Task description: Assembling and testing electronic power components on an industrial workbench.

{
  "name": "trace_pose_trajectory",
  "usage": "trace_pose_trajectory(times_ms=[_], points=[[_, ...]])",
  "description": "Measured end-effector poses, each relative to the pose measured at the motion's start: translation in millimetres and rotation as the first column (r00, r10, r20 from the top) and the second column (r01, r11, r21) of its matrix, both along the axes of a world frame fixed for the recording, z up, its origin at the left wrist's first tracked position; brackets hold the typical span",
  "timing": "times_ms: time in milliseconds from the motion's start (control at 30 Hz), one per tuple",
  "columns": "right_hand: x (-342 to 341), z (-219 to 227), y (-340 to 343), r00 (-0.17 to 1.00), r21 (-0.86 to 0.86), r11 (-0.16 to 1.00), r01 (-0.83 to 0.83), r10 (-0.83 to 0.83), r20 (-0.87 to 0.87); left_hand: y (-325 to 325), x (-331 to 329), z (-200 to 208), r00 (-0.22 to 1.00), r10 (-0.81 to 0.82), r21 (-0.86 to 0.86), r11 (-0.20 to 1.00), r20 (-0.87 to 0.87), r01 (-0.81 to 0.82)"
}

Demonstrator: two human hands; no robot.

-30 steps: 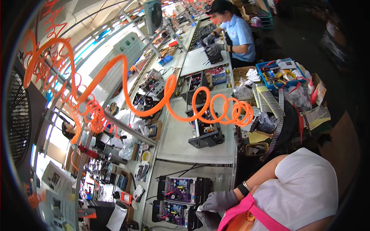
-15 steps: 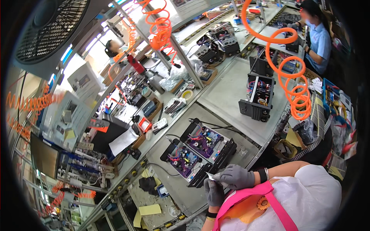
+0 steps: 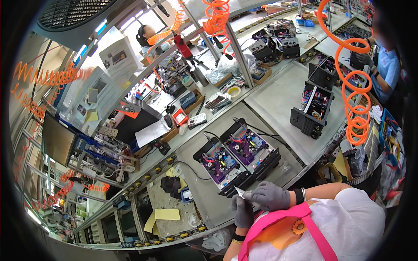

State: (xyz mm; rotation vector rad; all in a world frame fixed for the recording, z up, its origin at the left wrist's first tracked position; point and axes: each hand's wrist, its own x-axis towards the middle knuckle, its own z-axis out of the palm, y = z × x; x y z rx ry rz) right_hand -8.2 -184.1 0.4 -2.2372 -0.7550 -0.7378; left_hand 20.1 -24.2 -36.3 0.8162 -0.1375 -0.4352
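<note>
In grey gloves, both my hands meet in front of my chest at a small, thin white piece [image 3: 239, 191] that looks like paper or a label. My right hand [image 3: 271, 196] pinches it from the right. My left hand [image 3: 243, 212] is closed at its lower edge, fingers partly hidden. Just beyond them, two open black-framed units with purple circuit boards lie side by side on a grey board: a left unit [image 3: 220, 167] and a right unit [image 3: 249, 145]. Coloured wires and small parts fill both, and black cables trail off behind.
Another black-cased unit [image 3: 311, 111] stands farther right on a grey board. Orange coiled hoses [image 3: 355, 87] hang over it. A roller track [image 3: 170, 161] runs along the bench's left side, with yellow paper [image 3: 167, 214] below. A co-worker in blue [image 3: 386, 71] handles parts at the far right.
The view has turned, so the bench and units appear shifted right and slightly up. My hands keep hold of the white piece, which now points up more sharply.
</note>
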Motion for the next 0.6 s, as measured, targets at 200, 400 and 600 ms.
trace_pose_trajectory(times_ms=[200,400,600], points=[[3,5,0,1.000,0.041,0.999,0.004,-0.003,-0.018,-1,-2,-5,0.997,0.063,0.026,0.998,0.045,-0.064],[5,4,-8,1.000,-0.019,1.000,0.007,-0.008,-0.023,-2,0,-2,0.997,0.026,0.105,0.994,0.067,-0.033],[7,8,-17,0.995,-0.173,0.985,0.021,-0.003,0.100,0,0,13,0.990,-0.001,0.256,0.966,0.139,-0.035]])
